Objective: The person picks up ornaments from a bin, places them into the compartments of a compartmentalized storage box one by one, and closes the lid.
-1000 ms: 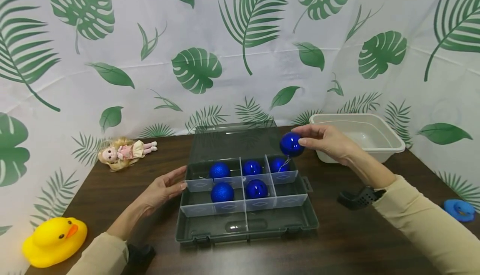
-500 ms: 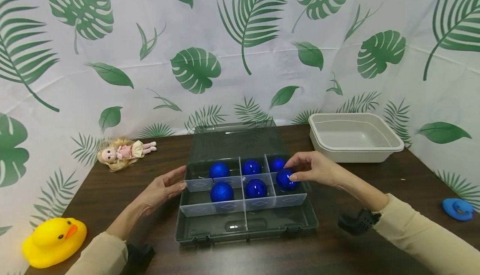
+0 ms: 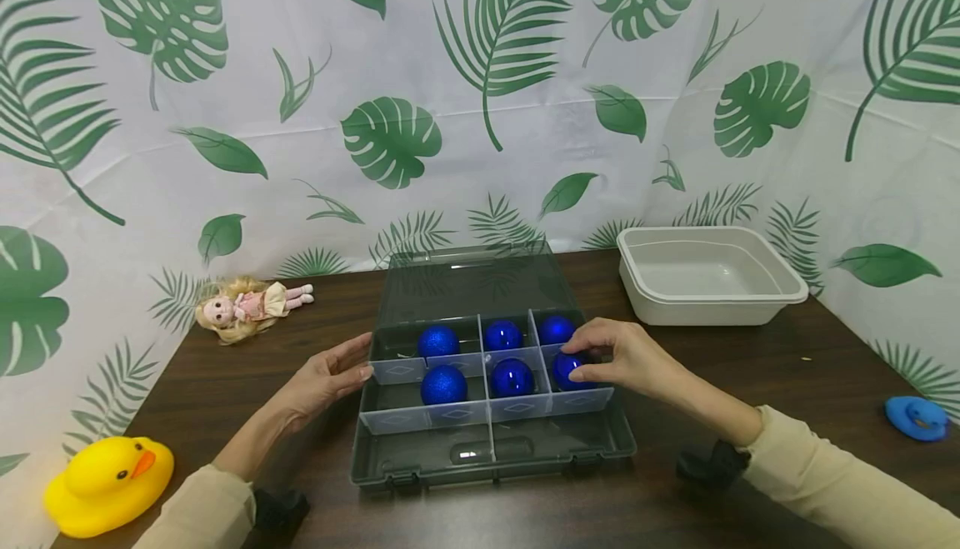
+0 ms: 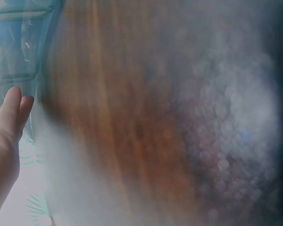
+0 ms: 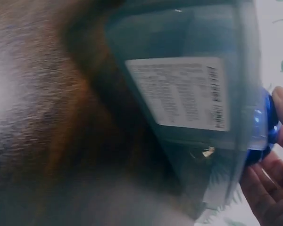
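A dark translucent compartment box lies with its lid folded back. My right hand reaches over its right side and pinches a shiny blue Christmas bauble between thumb and fingers, low in the right compartment of the middle row. In the right wrist view that bauble shows at the box's edge, partly hidden by the fingers. Other blue baubles fill the back and middle rows, among them a glittery one and a glossy one. My left hand lies with extended fingers against the box's left side.
A pale plastic basin stands at the back right. A doll lies at the back left. A yellow rubber duck sits at the front left, a small blue duck at the far right. A leaf-print cloth hangs behind the table.
My right hand has moved the shiny bauble from above the back right corner down and forward into the right compartment of the middle row. The left hand has stayed put.
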`<act>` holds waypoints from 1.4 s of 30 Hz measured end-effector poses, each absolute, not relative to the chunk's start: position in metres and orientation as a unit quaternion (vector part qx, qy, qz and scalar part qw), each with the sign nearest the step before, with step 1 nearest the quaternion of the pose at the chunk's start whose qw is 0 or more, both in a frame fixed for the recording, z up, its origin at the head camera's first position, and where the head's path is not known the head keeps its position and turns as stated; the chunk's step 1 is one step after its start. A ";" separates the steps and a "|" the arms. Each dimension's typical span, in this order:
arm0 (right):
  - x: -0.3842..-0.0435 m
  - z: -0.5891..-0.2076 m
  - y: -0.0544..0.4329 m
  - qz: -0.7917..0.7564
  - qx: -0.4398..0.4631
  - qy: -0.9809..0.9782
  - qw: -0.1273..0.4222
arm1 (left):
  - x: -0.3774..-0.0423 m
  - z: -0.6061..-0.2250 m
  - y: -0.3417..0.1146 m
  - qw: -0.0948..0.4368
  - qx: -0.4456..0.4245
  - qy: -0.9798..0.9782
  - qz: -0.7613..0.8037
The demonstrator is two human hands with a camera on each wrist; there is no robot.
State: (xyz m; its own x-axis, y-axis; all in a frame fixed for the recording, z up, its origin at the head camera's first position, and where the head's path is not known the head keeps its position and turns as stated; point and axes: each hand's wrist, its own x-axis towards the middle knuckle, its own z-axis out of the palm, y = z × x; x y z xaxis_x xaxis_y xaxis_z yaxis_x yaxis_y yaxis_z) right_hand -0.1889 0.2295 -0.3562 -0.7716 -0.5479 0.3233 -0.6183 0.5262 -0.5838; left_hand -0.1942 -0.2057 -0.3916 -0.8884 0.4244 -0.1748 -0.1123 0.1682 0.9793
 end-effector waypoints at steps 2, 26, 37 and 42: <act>-0.188 -0.359 0.228 0.344 0.348 -0.869 0.076 | -0.195 -0.392 -0.206 0.211 0.109 0.734 0.636; -0.298 -0.327 0.218 0.563 -0.007 -0.820 -0.104 | -0.260 -0.358 -0.215 0.162 0.070 0.747 0.641; -0.380 -0.392 0.247 0.552 -0.059 -0.813 -0.176 | -0.285 -0.361 -0.194 0.181 -0.015 0.793 0.582; -0.411 -0.423 0.262 0.556 -0.059 -0.807 -0.190 | -0.289 -0.365 -0.192 0.184 -0.035 0.772 0.607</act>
